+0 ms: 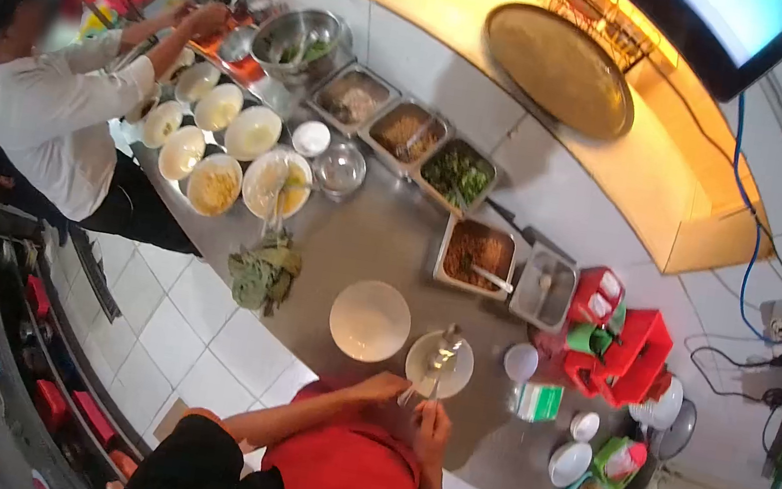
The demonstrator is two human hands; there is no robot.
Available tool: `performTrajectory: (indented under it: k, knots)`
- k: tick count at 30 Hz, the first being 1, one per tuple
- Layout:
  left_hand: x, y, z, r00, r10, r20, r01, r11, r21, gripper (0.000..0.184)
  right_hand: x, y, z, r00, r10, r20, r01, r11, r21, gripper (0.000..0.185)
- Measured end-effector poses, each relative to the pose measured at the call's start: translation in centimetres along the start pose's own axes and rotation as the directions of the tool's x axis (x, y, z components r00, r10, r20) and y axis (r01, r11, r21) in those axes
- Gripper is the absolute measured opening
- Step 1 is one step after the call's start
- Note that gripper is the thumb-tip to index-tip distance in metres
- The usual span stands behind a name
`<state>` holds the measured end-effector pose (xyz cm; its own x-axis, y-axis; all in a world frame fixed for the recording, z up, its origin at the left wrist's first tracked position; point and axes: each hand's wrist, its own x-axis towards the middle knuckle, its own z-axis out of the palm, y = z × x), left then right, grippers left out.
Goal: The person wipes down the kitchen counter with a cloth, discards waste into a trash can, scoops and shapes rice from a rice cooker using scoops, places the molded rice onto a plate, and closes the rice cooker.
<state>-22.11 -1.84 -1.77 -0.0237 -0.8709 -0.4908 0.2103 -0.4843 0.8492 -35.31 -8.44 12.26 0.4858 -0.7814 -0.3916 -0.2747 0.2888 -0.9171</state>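
Note:
My left hand (382, 388) is closed on the end of a thin metal utensil (405, 394) at the near rim of a pale bowl (462, 369). Beside it, my right hand (430, 431) pinches the handle of a second metal utensil (434, 390), which reaches over the same bowl. A shiny metal piece (447, 338) lies over the bowl; it looks like spoon or ladle heads, but blur hides its exact kind. Just left of this bowl stands a larger white bowl (370, 320). A crumpled green-grey cloth (263, 273) lies near the counter's edge.
Metal trays hold chopped greens (458, 175) and dark minced food (478, 253) with a spoon. Several filled bowls (215, 185) stand at left, where another person (66, 115) works. A red basket (635, 357) and a green-white box (539, 402) sit at right.

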Motion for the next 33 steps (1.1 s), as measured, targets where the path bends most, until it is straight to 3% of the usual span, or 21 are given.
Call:
performTrajectory:
  k: [1,3,5,6,7,11,12,13,15,17,18,19,20,21,22,23,24,26,27,29,33]
  knots:
    - [-1.0,2.0,0.3,0.997,-0.029,-0.066,0.020,0.991,-0.135,0.029,0.4,-0.1,0.6,0.998,-0.026,0.059,0.031,0.997,-0.077,0.035]
    - [-0.7,0.5,-0.5,0.999,0.039,0.005,-0.039,0.999,-0.021,0.028,1.8,-0.3,1.7,0.990,-0.063,0.130,0.081,0.986,-0.143,0.035]
    - [-0.8,-0.7,-0.3,0.998,-0.006,0.062,0.000,0.995,0.097,0.020,2.7,-0.5,2.7,0.962,0.071,0.265,-0.015,0.978,-0.210,0.035]
    - [1.3,-6.4,0.4,0.995,0.088,0.036,-0.077,0.966,-0.247,0.020,3.2,-0.5,3.3,0.943,0.154,0.297,-0.116,0.983,-0.140,0.036]
    - [1.5,-7.5,0.0,0.996,0.077,0.041,-0.065,0.967,-0.247,0.020,3.8,-0.1,4.1,0.921,0.206,0.330,-0.201,0.978,-0.050,0.037]
    - [-0.4,-10.1,1.1,0.842,0.538,0.032,-0.539,0.839,0.081,0.027,6.1,2.5,5.7,0.830,0.311,0.463,-0.379,0.923,0.060,0.040]
    - [-0.8,-12.2,1.0,0.957,0.292,-0.006,-0.280,0.911,-0.303,0.027,6.5,2.9,5.4,0.819,0.313,0.481,-0.312,0.946,-0.086,0.042]
    - [-0.5,-13.6,0.2,0.998,0.001,0.061,0.036,0.787,-0.615,0.028,7.1,3.7,4.9,0.786,0.376,0.491,-0.314,0.927,-0.206,0.048]
    - [-5.1,-0.1,0.0,0.984,-0.180,0.009,0.180,0.983,-0.033,0.029,7.1,2.0,2.9,0.746,0.473,0.469,-0.313,0.870,-0.380,0.057]
    - [-6.0,0.1,0.3,0.937,-0.349,0.006,0.324,0.865,-0.382,0.025,7.2,-1.5,-1.4,0.808,0.411,0.421,-0.165,0.845,-0.508,0.051]
    - [-5.8,-1.9,-0.2,0.937,-0.348,0.024,0.330,0.864,-0.381,0.025,8.5,-0.4,-4.5,0.893,0.234,0.385,-0.038,0.891,-0.453,0.039]
    - [-5.6,-5.2,-0.6,0.962,-0.261,-0.083,0.238,0.946,-0.219,0.027,10.2,-0.2,-8.5,0.932,-0.067,0.356,0.186,0.931,-0.313,0.028]
    - [-5.6,-7.7,-1.1,0.973,-0.153,-0.175,0.148,0.988,-0.041,0.029,11.6,-2.4,-13.0,0.956,-0.093,0.279,0.136,0.981,-0.140,0.026]
    - [-5.7,-9.2,-1.5,0.975,-0.152,-0.165,0.146,0.988,-0.045,0.029,12.5,-4.6,-16.5,0.941,-0.323,-0.096,0.241,0.844,-0.479,0.027]
    - [-5.6,-10.2,-1.8,0.970,-0.139,-0.198,0.137,0.990,-0.025,0.029,13.5,-6.5,-20.8,0.883,-0.310,-0.353,0.142,0.892,-0.429,0.032]
    - [-5.5,-10.7,-1.6,0.964,-0.125,-0.234,0.127,0.992,-0.004,0.029,15.1,-6.9,-25.6,0.718,-0.489,-0.496,0.240,0.842,-0.483,0.034]
    - [-6.4,-6.2,-0.8,0.948,-0.153,-0.280,0.182,0.980,0.079,0.029,16.0,-8.4,-29.1,0.619,-0.555,-0.556,0.174,0.787,-0.592,0.032]
    - [-6.3,-6.6,-0.6,0.948,-0.141,-0.284,0.173,0.981,0.092,0.029,19.0,-9.3,-33.9,0.694,-0.346,-0.632,0.161,0.929,-0.332,0.029]
    - [-6.3,-6.6,-0.7,0.949,-0.128,-0.287,0.164,0.981,0.107,0.028,21.6,-8.1,-36.5,0.694,-0.348,-0.630,0.165,0.929,-0.331,0.029]
    - [-6.7,-5.9,-0.7,0.946,-0.119,-0.301,0.156,0.983,0.102,0.028,26.8,-3.4,-41.9,0.633,-0.483,-0.605,-0.251,0.610,-0.751,0.031]
    - [-7.8,-6.8,-1.7,0.924,-0.084,-0.373,0.125,0.989,0.085,0.030,32.1,1.7,-47.2,0.668,-0.611,-0.423,-0.139,0.456,-0.879,0.039]
